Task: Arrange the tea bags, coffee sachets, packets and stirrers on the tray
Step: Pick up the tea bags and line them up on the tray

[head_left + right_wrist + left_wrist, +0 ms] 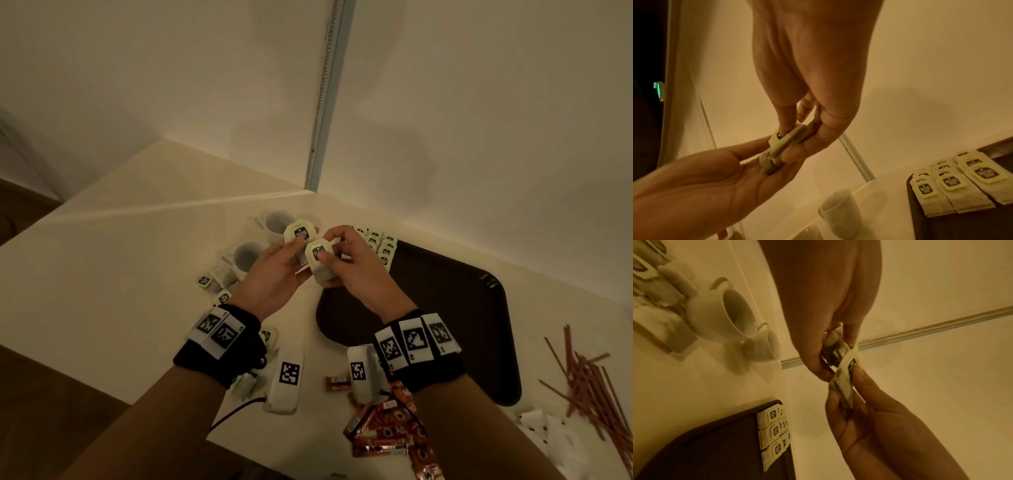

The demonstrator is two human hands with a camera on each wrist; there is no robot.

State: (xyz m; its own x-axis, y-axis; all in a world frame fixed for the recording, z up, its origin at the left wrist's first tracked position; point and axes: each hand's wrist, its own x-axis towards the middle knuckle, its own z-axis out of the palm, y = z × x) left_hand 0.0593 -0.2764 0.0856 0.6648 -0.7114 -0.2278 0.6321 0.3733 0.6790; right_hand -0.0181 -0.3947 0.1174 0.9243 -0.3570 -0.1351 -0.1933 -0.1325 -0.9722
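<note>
Both hands are raised over the table's far side, just left of the dark brown tray (445, 308). My left hand (296, 248) grips a small stack of tea bags (301, 233), its green-white tag facing up. Close against it, my right hand (329, 250) pinches another tea bag (318, 256) between thumb and fingers. In the wrist views the left hand's stack (833, 344) touches the right hand's bag (786, 139). Rows of tea bags (380, 243) lie in the tray's far left corner. Red coffee sachets (387, 428), brown stirrers (589, 383) and white packets (544, 428) lie on the table near me.
Two white cups (277, 222) (246, 255) stand left of the tray, behind my left hand. Loose tea bags (209, 281) lie scattered near them. Walls meet in a corner right behind the table. The rest of the tray is bare.
</note>
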